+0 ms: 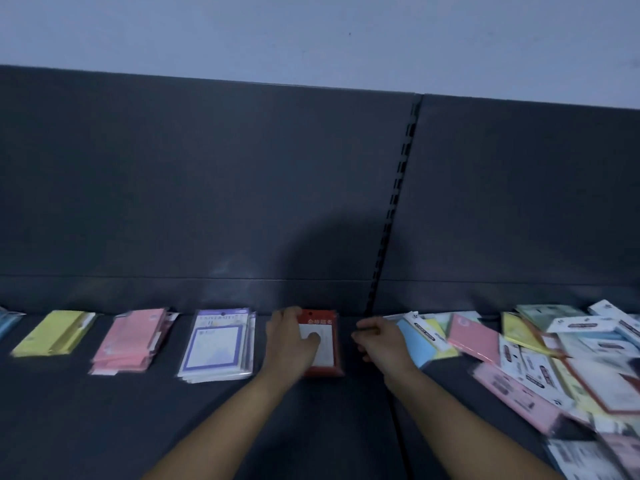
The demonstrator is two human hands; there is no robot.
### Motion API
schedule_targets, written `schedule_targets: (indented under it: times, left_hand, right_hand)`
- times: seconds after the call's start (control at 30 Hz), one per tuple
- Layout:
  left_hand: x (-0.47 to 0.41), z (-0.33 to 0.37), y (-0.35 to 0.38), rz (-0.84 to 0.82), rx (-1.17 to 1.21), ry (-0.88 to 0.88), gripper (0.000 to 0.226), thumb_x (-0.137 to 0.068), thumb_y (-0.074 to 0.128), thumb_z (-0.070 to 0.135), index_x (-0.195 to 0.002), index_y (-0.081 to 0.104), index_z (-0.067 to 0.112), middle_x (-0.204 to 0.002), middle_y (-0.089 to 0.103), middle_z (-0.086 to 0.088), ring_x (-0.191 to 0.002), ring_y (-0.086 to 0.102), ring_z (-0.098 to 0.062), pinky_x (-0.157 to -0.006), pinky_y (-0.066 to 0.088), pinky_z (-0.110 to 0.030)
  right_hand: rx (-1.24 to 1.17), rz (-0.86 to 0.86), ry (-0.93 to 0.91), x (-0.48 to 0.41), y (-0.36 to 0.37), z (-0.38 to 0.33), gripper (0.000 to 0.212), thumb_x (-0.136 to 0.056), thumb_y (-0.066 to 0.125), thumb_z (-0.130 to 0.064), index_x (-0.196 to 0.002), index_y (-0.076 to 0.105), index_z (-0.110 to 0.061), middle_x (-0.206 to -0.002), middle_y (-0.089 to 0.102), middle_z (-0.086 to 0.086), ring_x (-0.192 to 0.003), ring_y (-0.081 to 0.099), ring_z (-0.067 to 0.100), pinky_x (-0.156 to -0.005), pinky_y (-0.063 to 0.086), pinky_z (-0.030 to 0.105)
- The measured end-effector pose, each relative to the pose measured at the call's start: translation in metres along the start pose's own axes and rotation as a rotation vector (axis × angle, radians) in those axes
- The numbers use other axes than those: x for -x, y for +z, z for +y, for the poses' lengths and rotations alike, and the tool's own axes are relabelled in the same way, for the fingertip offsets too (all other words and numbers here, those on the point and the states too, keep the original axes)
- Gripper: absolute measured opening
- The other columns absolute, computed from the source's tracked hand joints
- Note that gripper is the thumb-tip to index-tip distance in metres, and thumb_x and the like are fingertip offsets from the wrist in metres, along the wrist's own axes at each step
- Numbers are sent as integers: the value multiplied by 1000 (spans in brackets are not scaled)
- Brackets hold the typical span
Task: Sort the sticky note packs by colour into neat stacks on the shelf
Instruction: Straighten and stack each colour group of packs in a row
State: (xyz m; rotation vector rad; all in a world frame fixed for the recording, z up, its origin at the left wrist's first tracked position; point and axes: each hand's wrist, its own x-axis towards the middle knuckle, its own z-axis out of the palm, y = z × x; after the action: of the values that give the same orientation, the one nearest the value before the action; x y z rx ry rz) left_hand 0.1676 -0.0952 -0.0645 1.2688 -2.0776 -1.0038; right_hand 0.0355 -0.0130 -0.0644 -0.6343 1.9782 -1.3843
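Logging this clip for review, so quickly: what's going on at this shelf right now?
A person is sorting on a dark shelf. The left hand holds a red-framed sticky note pack lying flat, right of the purple-bordered stack, pink stack and yellow stack. The right hand, fingers curled, sits at the edge of the jumbled unsorted pile; whether it holds anything is unclear.

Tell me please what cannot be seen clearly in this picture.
All in the head view:
- blue stack: cut off by the left edge.
- unsorted pile: blurred by motion, cut by the right edge; labels unreadable.
- red pack: left part covered by the left hand.
- right hand: curled fingers and blur hide whether it holds anything.
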Motion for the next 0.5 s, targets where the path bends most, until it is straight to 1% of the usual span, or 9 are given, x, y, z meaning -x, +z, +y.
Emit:
schedule_targets:
  times: [0.07,0.13,0.2,0.23,0.27,0.33,0.4,0.5]
  left_hand:
    - [4,16,12,24,11,147,34,-84,58,9,-117,53,8,-117,50,-8,-114,45,-22,-90,30,-19]
    - [9,31,31,-69,9,244,30,-86,59,15,-116,56,10,-115,54,-5,-111,48,-19,-88,32,-17]
    - [12,42,55,-185,-36,274,30,-86,60,20,-114,56,11,-117,55,-6,-111,49,-20,-90,37,-22]
    - [12,46,67,-223,-75,276,32,-85,60,22,-114,56,11,-118,55,-7,-112,49,-21,-90,38,-25]
    - [13,49,78,-245,-114,275,36,-84,61,23,-116,55,11,-121,55,-8,-113,49,-23,-91,39,-27]
    - [13,51,96,-288,-186,250,47,-83,62,28,-125,49,11,-128,51,-8,-118,45,-24,-96,40,-30]
    - [11,52,109,-316,-259,226,56,-82,63,32,-131,43,11,-133,47,-8,-121,42,-25,-98,39,-33]
    - [7,57,120,-275,-315,191,63,-80,66,38,-131,40,13,-132,47,-9,-121,44,-27,-96,41,-36]
  right_hand:
    - [-4,50,-27,3,-20,4,17,-81,58,0,-91,59,-13,-73,58,3,-61,52,14,-51,39,22]
    - [-20,139,-17,8,-45,13,18,-80,55,4,-87,59,-13,-72,57,4,-59,51,16,-49,37,22]
    - [-34,210,9,15,-74,23,20,-81,51,6,-83,58,-13,-67,56,5,-53,49,16,-42,36,18]
    - [-28,238,19,19,-90,29,21,-82,51,6,-82,57,-14,-67,57,4,-52,48,15,-40,36,16]
    - [-14,267,20,23,-105,34,21,-82,52,6,-80,57,-14,-70,58,2,-53,50,15,-42,38,16]
    - [18,325,15,30,-134,44,21,-82,54,5,-76,58,-15,-76,62,-1,-60,53,14,-52,40,20]
    - [56,377,19,37,-163,52,23,-80,54,5,-71,59,-15,-71,62,3,-62,53,16,-57,40,24]
    - [58,455,46,48,-206,65,25,-80,51,9,-73,58,-14,-66,57,5,-59,52,19,-55,41,26]
